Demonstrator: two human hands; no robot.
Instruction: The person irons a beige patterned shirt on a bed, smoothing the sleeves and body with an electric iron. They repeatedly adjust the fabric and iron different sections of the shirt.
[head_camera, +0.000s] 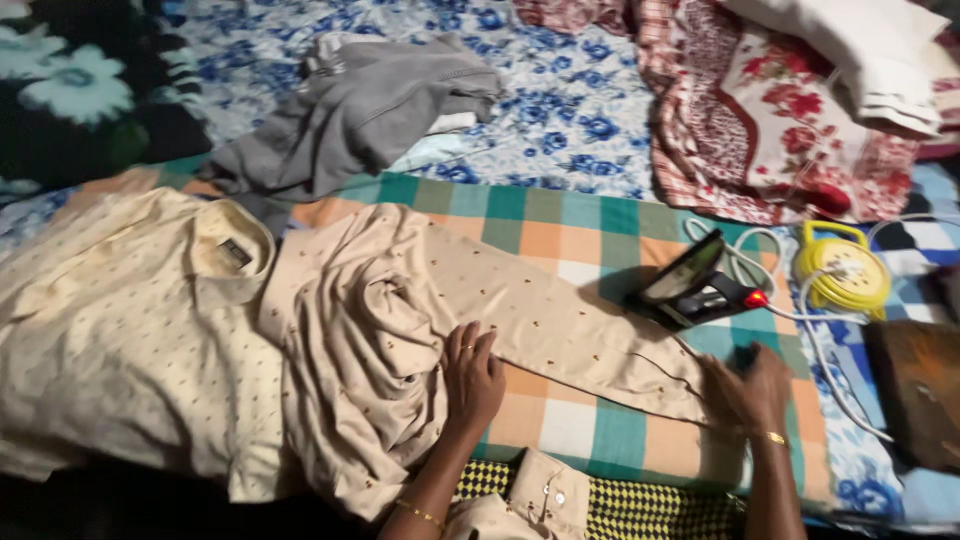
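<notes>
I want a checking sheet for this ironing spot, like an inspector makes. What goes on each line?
Surface: checked blanket in green, orange and white, spread over a blue flowered sheet.
Job's things: beige dotted shirt, sleeve stretched out flat; iron tipped up on its end, red light on.
Clutter: second beige shirt, grey clothes, red flowered cloth, yellow cord reel.
Hands: left hand flat on the shirt; right hand at the sleeve's end, fingers blurred.
Cables: white cord loops from the reel past the iron.
Surroundings: dark flowered blanket top left.
</notes>
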